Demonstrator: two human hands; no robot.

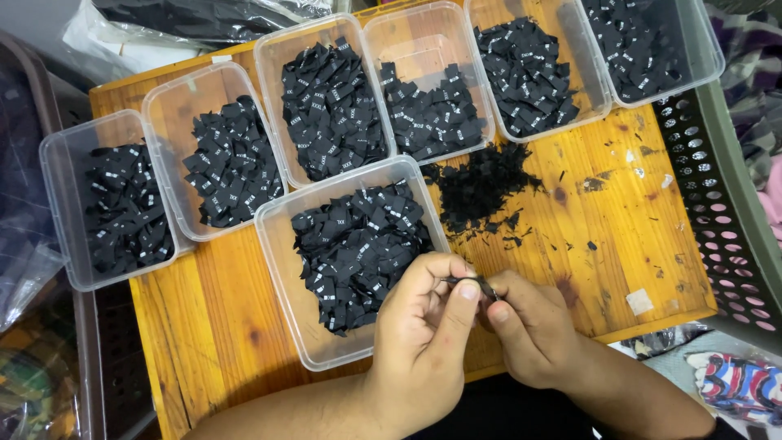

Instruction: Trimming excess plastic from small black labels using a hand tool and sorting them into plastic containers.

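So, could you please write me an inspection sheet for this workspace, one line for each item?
Surface: wooden table, stained, with small black scraps.
Job's things: small black label pinched between both hands; nearest clear tub full of black labels.
Clutter: six more tubs of labels along the far edge; loose pile of black scraps.
Hands: left hand and right hand meet at the label.
Cables: nothing seen.
Surroundings: perforated crate at right, plastic bags beyond the table.
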